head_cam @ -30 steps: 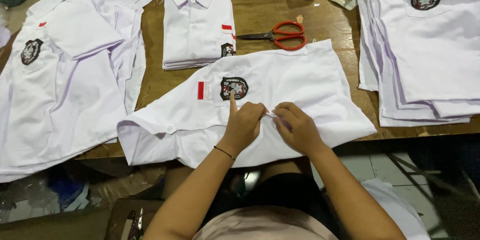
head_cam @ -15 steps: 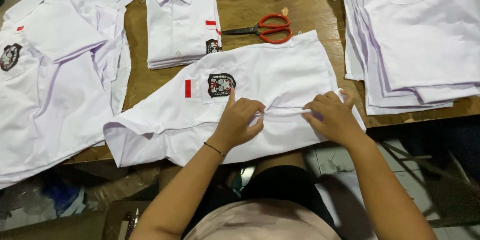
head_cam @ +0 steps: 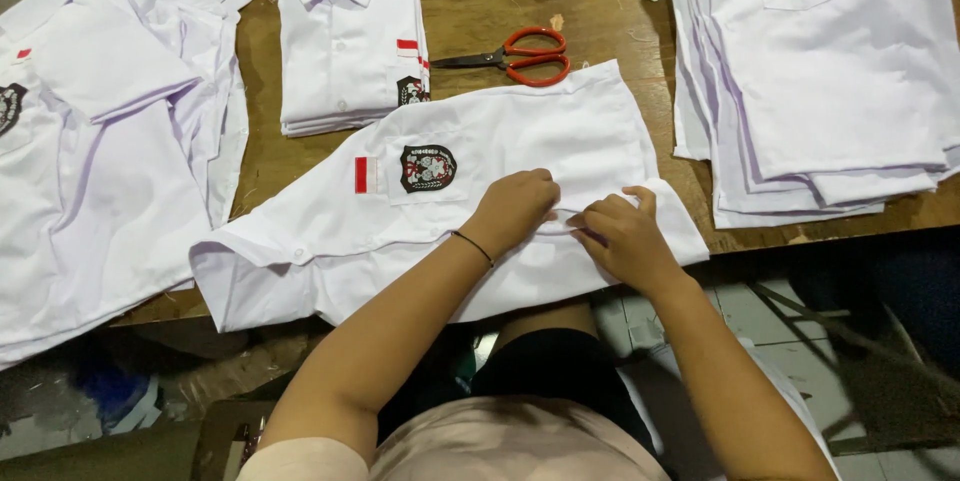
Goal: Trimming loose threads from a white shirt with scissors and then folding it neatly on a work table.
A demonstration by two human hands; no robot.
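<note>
A white shirt [head_cam: 520,151] is lying spread across the near edge of the wooden table [head_cam: 470,1], its lower part hanging slightly over the edge toward the person. Both hands are resting on it close together: the left hand [head_cam: 515,209] is pressing down with fingers curled over a crease, and the right hand [head_cam: 625,239] is pinching the cloth just beside it, so the two are nearly touching along one fold line. Each is closed on fabric only.

The shirt is looking light, thin and limp; it is wrinkling readily under the fingers and is likely to slide on the smooth wood. It will probably handle best taken at a folded edge or seam, with a flat palm holding the rest down. The chest badge [head_cam: 428,168] and small red patch [head_cam: 361,174] are likely stiffer than the cloth around them.

Red-handled scissors [head_cam: 520,55] are lying just beyond the shirt. A folded shirt pile [head_cam: 345,41] is sitting behind, with looser stacks at the left [head_cam: 90,171] and the right [head_cam: 830,81].
</note>
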